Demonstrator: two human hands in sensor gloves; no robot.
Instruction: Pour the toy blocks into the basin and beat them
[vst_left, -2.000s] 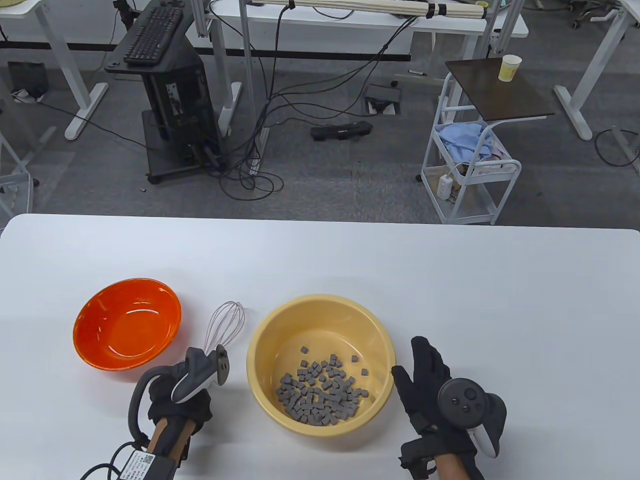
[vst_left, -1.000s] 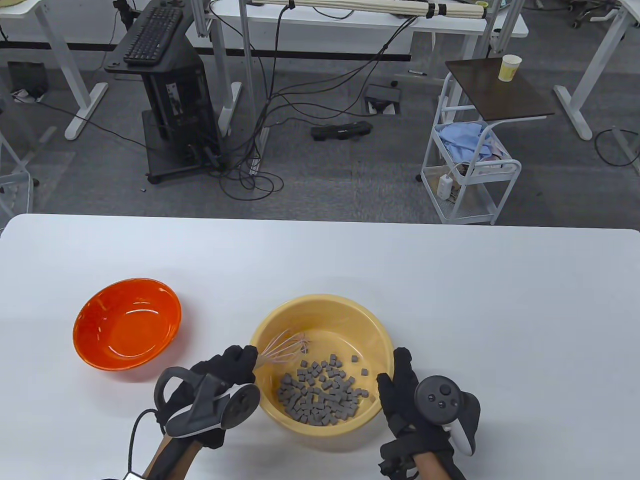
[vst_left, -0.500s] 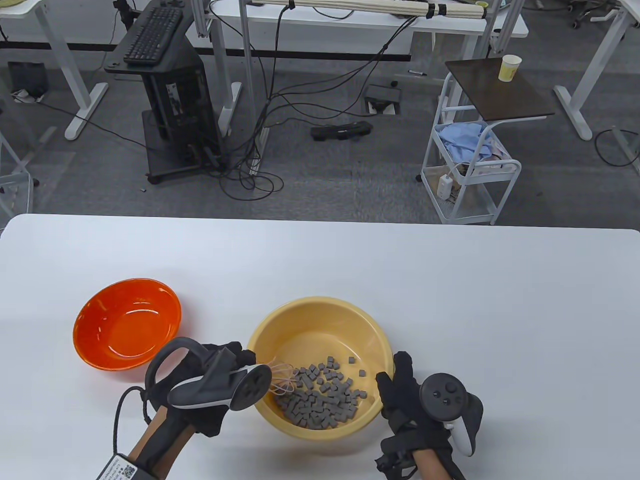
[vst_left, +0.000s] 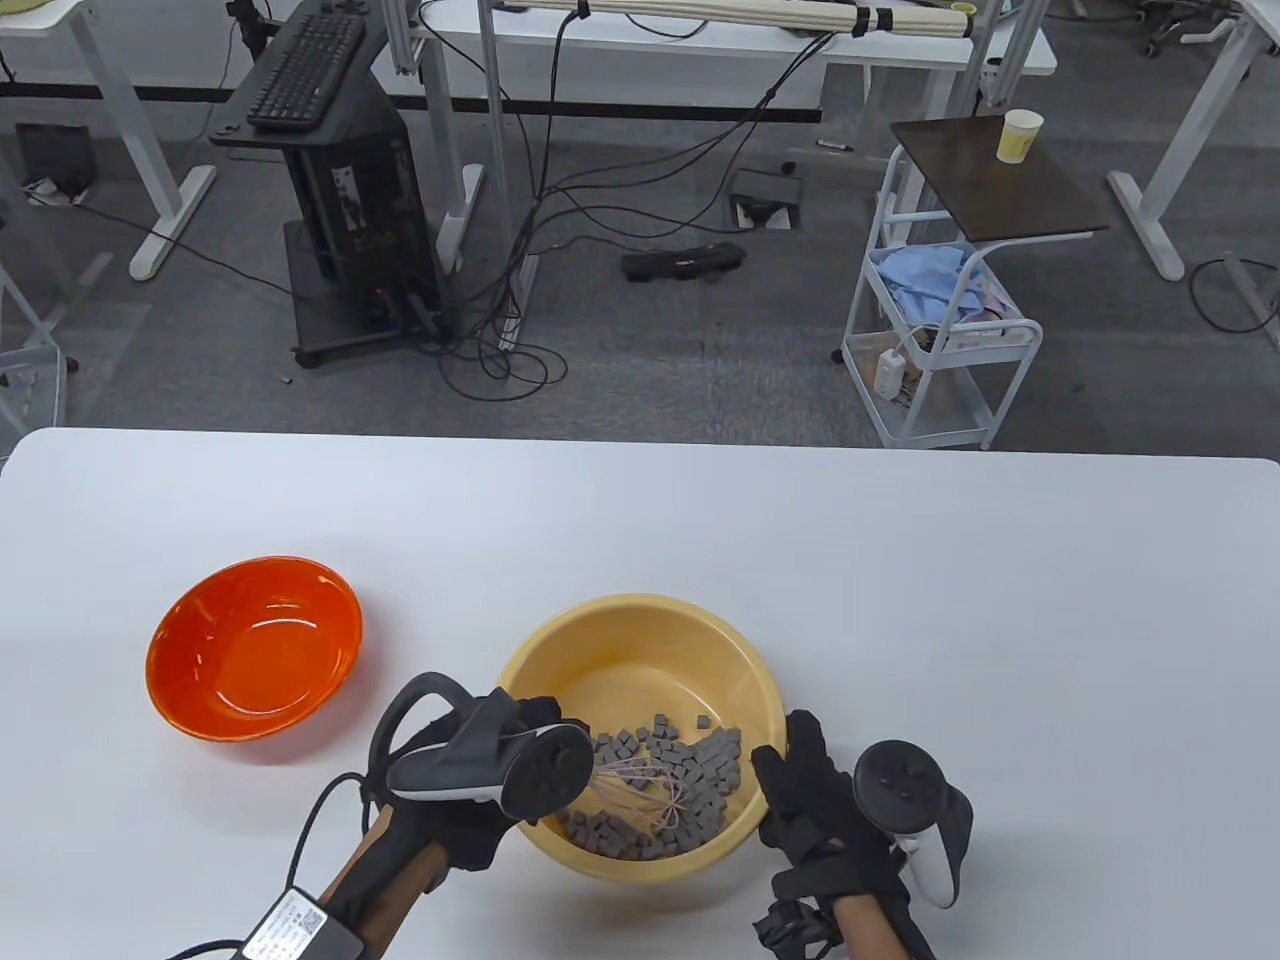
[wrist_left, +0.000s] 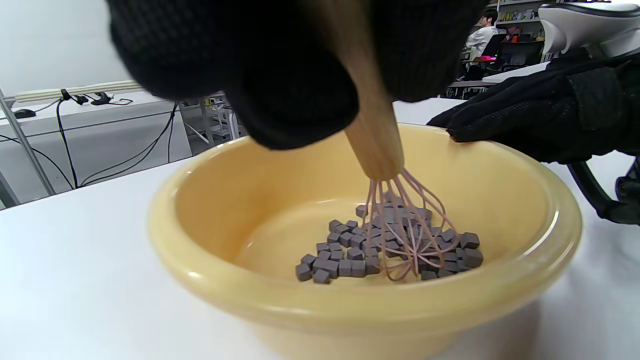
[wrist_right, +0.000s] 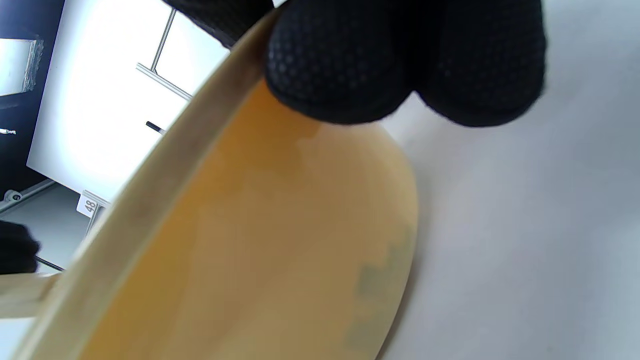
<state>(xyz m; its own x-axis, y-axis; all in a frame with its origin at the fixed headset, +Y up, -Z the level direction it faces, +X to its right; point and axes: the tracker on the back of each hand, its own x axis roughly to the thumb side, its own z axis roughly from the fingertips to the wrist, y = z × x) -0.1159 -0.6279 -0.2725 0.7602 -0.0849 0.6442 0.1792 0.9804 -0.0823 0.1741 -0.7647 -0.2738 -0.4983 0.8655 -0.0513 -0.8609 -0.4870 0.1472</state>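
Note:
A yellow basin (vst_left: 640, 625) sits near the table's front edge, with many small grey toy blocks (vst_left: 700, 775) heaped in its near half. My left hand (vst_left: 500, 730) grips the wooden handle of a whisk (wrist_left: 375, 140); its pink wires (vst_left: 640, 795) are down among the blocks (wrist_left: 350, 255). My right hand (vst_left: 800, 790) holds the basin's right rim, its fingertips (wrist_right: 345, 65) on the outer wall of the basin (wrist_right: 250, 250). From the left wrist view that right hand (wrist_left: 525, 115) lies on the far rim of the basin (wrist_left: 200, 200).
An empty orange bowl (vst_left: 255, 645) stands on the white table (vst_left: 900, 600) to the left of the basin. Behind the table are desks, a keyboard stand, floor cables and a white cart.
My left hand lifted the whisk from the table into the basin and swept it rightward through the blocks. The right hand closed in on the rim. The basin shifted slightly toward me.

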